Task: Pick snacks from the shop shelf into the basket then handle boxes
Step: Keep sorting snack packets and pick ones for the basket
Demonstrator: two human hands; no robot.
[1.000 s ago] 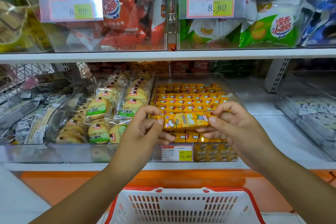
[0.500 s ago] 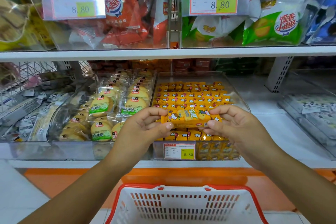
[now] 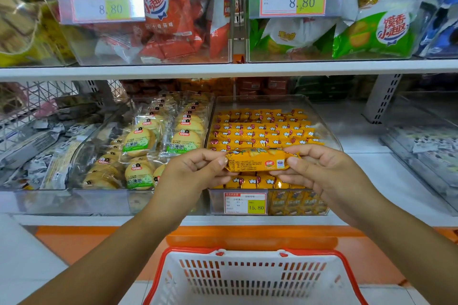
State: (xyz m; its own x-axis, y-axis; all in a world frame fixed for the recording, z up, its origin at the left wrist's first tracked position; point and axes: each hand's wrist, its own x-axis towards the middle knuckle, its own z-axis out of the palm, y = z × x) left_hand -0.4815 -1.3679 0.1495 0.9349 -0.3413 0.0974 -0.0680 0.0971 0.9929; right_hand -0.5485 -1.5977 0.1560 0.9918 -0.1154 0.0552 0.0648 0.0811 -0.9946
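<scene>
Basket [image 3: 309,252] — cut off by the lower edge; only its far rim and slotted wall show, and its floor is out of sight. Yellow snack pack [image 3: 257,162]: both ends are covered by the pinching fingers of the left hand [image 3: 195,171] and right hand [image 3: 322,171], and its printed panel is too small to read. Left price tag [image 3: 101,2] — heading washed out by glare. Grey packets [image 3: 37,151] at far left are blurred. Blue bags [image 3: 443,20] are cut by the right edge.
</scene>
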